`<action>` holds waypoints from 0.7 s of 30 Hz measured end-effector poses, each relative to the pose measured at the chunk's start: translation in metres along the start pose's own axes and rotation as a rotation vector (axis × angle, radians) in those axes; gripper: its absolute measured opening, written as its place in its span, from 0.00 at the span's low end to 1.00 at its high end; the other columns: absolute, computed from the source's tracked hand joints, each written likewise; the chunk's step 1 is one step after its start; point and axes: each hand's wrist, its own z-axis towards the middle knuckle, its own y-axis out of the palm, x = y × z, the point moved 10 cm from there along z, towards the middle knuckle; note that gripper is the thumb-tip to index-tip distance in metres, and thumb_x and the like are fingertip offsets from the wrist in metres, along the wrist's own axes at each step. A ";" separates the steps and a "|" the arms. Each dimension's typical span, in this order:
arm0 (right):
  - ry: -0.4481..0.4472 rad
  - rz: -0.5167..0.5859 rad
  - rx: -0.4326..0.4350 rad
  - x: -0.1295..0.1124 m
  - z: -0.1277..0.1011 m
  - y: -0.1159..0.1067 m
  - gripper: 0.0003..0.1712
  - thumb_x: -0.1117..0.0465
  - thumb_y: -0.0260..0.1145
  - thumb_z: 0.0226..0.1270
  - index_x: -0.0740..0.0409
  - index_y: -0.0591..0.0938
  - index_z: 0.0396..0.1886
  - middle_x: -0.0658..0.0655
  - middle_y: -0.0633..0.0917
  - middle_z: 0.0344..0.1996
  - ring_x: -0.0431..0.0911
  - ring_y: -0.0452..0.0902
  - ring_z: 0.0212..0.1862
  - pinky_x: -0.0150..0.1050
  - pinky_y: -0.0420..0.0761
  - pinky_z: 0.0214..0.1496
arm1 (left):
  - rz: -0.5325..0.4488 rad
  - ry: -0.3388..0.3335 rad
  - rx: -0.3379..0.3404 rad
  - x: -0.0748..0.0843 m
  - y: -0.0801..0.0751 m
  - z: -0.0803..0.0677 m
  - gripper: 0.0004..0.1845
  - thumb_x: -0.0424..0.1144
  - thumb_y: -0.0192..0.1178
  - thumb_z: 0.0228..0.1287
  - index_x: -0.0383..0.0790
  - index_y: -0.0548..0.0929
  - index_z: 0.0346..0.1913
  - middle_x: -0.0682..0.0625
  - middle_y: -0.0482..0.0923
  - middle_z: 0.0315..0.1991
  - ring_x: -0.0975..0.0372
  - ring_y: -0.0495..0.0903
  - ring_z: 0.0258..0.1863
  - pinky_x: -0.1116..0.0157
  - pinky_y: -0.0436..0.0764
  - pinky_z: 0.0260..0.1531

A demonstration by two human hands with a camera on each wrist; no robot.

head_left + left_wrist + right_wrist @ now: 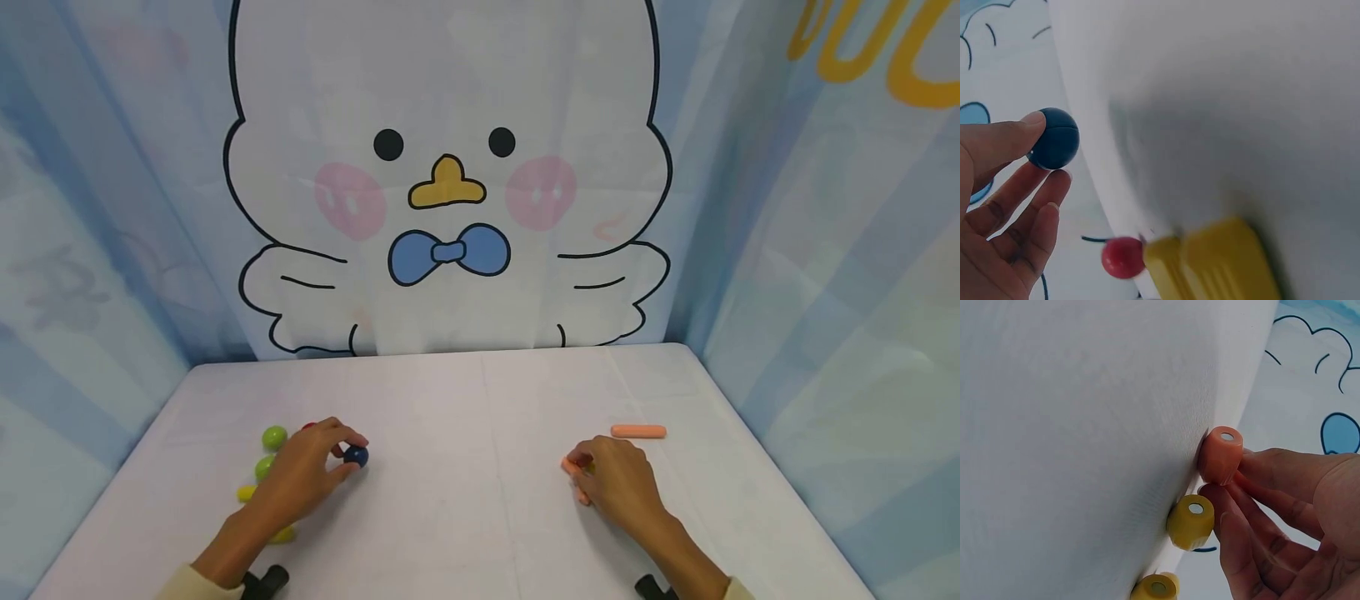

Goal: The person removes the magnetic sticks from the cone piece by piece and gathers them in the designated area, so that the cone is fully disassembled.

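Observation:
Thumb and fingertips of my left hand (pixel 303 471) pinch a dark blue ball (pixel 356 456), held over the left part of the table. The left wrist view shows the blue ball (pixel 1054 139) with a thin seam line, the other fingers curled below it. On the right, my right hand (pixel 618 483) pinches an orange magnetic stick (pixel 1221 456) low at the tabletop, its silver end facing the right wrist camera. A yellow stick (pixel 1191 522) with the same silver end lies right beside those fingers, and another yellow stick (pixel 1155 587) lies nearer the camera.
Green balls (pixel 274 437), a yellow stick (pixel 245 493) and a red ball (pixel 1124 257) lie around my left hand, partly hidden by it. Beyond my right hand lies another orange stick (pixel 638 431). Behind the white table (pixel 450 517) hangs a curtain (pixel 450 308) with a cartoon bird.

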 end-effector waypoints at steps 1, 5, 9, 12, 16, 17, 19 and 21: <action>-0.001 -0.005 0.002 0.000 0.000 0.000 0.04 0.58 0.81 0.64 0.50 0.93 0.35 0.41 0.82 0.21 0.37 0.73 0.25 0.40 0.72 0.35 | 0.005 -0.006 -0.001 -0.003 -0.001 -0.001 0.17 0.32 0.80 0.57 0.47 0.90 0.49 0.55 0.85 0.42 0.64 0.82 0.40 0.60 0.87 0.44; -0.001 -0.005 0.006 0.001 0.000 -0.001 0.04 0.57 0.80 0.64 0.50 0.93 0.35 0.41 0.82 0.22 0.38 0.73 0.27 0.40 0.73 0.36 | 0.023 -0.056 -0.016 -0.019 -0.001 -0.005 0.17 0.32 0.80 0.57 0.46 0.90 0.49 0.53 0.85 0.43 0.62 0.82 0.40 0.57 0.88 0.45; 0.004 0.001 0.001 0.002 0.000 0.000 0.04 0.57 0.80 0.64 0.51 0.93 0.35 0.40 0.81 0.20 0.37 0.73 0.28 0.41 0.73 0.37 | 0.029 -0.099 -0.032 -0.033 -0.001 -0.007 0.18 0.32 0.80 0.56 0.45 0.90 0.50 0.51 0.85 0.44 0.61 0.81 0.40 0.54 0.88 0.46; 0.007 0.002 -0.001 0.002 0.000 0.001 0.03 0.58 0.80 0.64 0.50 0.93 0.35 0.39 0.81 0.20 0.37 0.73 0.28 0.41 0.74 0.38 | 0.041 -0.120 -0.034 -0.040 -0.002 -0.010 0.18 0.32 0.80 0.56 0.43 0.90 0.50 0.50 0.85 0.44 0.60 0.81 0.39 0.53 0.88 0.46; 0.009 0.005 -0.001 0.002 0.000 0.001 0.03 0.58 0.80 0.64 0.50 0.93 0.35 0.39 0.82 0.20 0.36 0.73 0.27 0.41 0.74 0.39 | 0.061 -0.146 -0.041 -0.047 -0.001 -0.012 0.18 0.33 0.81 0.56 0.43 0.90 0.50 0.48 0.85 0.45 0.58 0.81 0.39 0.51 0.88 0.47; 0.010 0.001 0.000 0.002 0.000 0.001 0.04 0.58 0.81 0.63 0.50 0.93 0.35 0.40 0.82 0.21 0.36 0.73 0.28 0.41 0.74 0.39 | 0.067 -0.150 -0.042 -0.049 -0.001 -0.012 0.18 0.33 0.81 0.56 0.42 0.90 0.50 0.47 0.85 0.45 0.58 0.82 0.40 0.50 0.88 0.48; 0.011 -0.002 -0.001 0.003 0.000 0.001 0.04 0.58 0.81 0.63 0.50 0.93 0.36 0.40 0.82 0.22 0.36 0.73 0.28 0.41 0.74 0.39 | 0.073 -0.152 -0.042 -0.050 -0.001 -0.012 0.18 0.33 0.80 0.56 0.42 0.90 0.50 0.46 0.85 0.46 0.57 0.82 0.40 0.49 0.88 0.49; 0.012 -0.005 0.000 0.003 0.000 0.000 0.04 0.58 0.81 0.63 0.50 0.93 0.36 0.41 0.83 0.24 0.36 0.74 0.28 0.41 0.74 0.39 | 0.083 -0.151 -0.039 -0.051 -0.001 -0.011 0.18 0.33 0.80 0.57 0.42 0.90 0.51 0.46 0.85 0.46 0.57 0.82 0.41 0.47 0.88 0.50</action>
